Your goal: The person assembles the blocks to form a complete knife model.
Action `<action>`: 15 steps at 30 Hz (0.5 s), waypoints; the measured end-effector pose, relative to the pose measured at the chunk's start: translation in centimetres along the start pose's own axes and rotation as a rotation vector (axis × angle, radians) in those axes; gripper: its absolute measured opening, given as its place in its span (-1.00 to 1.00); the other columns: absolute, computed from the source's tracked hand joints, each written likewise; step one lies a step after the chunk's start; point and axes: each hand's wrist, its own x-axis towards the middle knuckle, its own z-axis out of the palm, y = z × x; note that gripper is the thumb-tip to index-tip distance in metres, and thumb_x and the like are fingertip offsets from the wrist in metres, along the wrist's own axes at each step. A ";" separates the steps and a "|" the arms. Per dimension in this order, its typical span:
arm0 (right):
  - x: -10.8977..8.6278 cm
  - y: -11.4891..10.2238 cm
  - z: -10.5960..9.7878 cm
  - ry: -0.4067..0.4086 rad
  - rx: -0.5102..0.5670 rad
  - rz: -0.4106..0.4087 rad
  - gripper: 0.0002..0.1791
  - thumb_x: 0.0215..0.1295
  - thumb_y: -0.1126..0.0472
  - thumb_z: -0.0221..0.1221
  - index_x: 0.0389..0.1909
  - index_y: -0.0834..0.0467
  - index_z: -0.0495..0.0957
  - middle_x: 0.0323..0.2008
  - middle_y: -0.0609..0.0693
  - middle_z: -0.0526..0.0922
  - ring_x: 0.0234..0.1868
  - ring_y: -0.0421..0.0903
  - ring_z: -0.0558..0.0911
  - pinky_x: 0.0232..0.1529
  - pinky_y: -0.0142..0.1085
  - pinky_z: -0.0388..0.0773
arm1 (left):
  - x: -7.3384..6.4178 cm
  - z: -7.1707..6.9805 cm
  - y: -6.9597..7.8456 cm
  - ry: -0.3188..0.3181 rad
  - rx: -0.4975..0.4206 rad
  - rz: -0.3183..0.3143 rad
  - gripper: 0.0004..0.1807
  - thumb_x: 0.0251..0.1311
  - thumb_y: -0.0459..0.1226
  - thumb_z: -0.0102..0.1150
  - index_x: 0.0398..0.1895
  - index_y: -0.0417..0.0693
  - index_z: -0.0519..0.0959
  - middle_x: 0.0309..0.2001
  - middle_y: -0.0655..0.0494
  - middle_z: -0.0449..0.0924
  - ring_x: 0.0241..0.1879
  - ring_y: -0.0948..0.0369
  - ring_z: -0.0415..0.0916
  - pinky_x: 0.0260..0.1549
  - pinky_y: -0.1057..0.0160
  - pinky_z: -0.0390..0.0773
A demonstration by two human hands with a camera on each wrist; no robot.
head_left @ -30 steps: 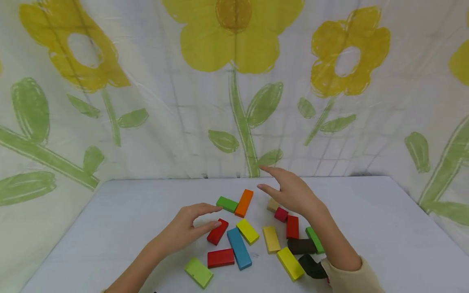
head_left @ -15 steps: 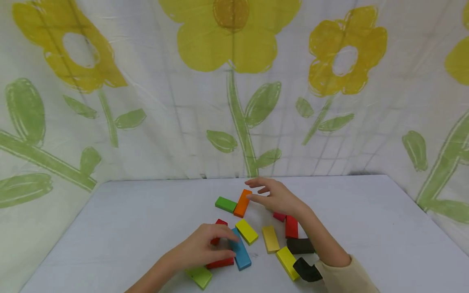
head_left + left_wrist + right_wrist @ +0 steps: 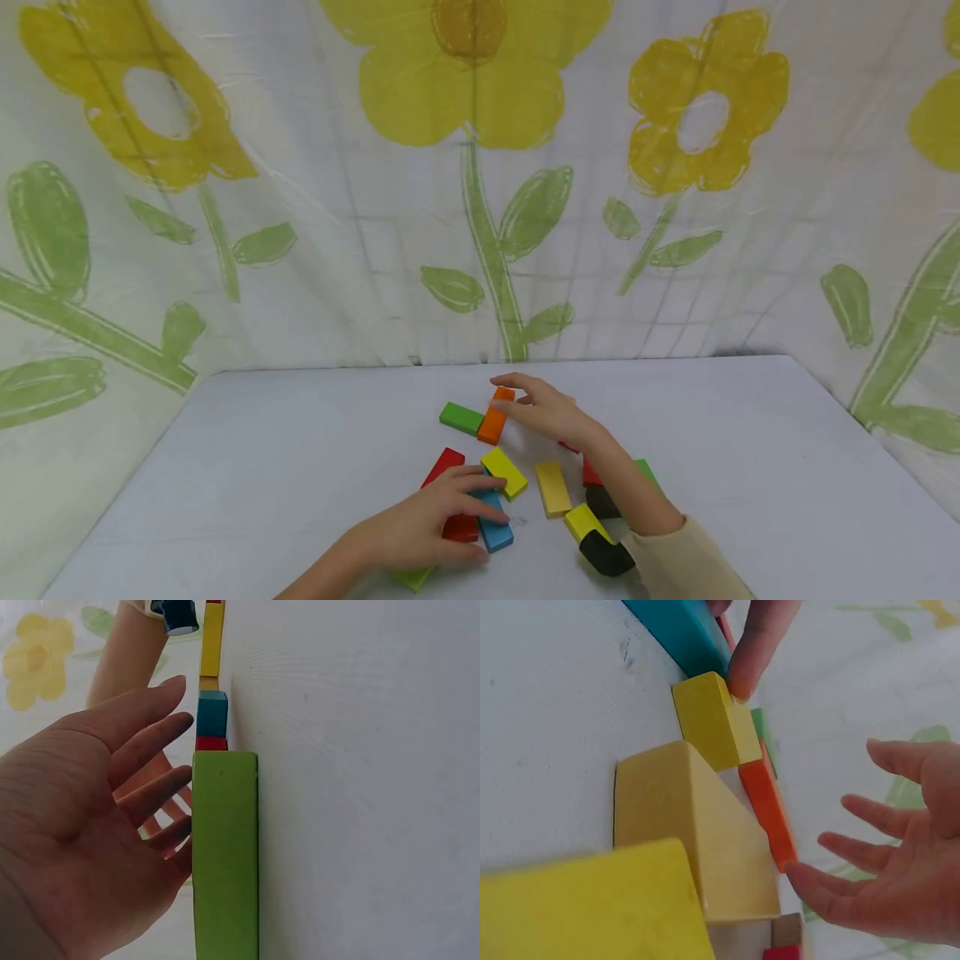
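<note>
My left hand (image 3: 431,517) hovers, fingers spread and loosely bent, over a blue block (image 3: 497,536) and a red block (image 3: 461,529). A light green block (image 3: 414,578) lies partly hidden beneath it; the left wrist view shows this green block (image 3: 225,855) close up, beside the palm. Farther back, my right hand (image 3: 543,412) reaches across an orange block (image 3: 492,427), which touches a green block (image 3: 461,418). Its fingers are apart and hold nothing in the right wrist view. Between the hands lies a yellow block (image 3: 505,473), near another red block (image 3: 444,464).
Right of centre lie a pale yellow block (image 3: 553,489), a bright yellow block (image 3: 587,523), a dark block (image 3: 600,502) and a red block (image 3: 592,472), partly under the right forearm. A black device (image 3: 606,554) sits at the right cuff. A flowered curtain (image 3: 360,250) hangs behind the white table (image 3: 247,467).
My left hand has moved right and nearer, from the back red block to over the blue one. My right hand has come left and down to the orange block. The blocks have stayed in place.
</note>
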 end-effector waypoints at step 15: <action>2.4 1.0 -0.1 -0.005 0.019 0.083 -0.51 0.61 0.08 0.10 0.44 0.17 0.50 0.40 0.22 0.51 0.43 0.25 0.43 0.42 0.19 0.38 | 0.5 1.3 -2.9 0.059 0.060 0.082 -0.70 0.48 0.04 0.25 0.21 0.55 0.68 0.26 0.40 0.43 0.29 0.28 0.29 0.22 0.21 0.52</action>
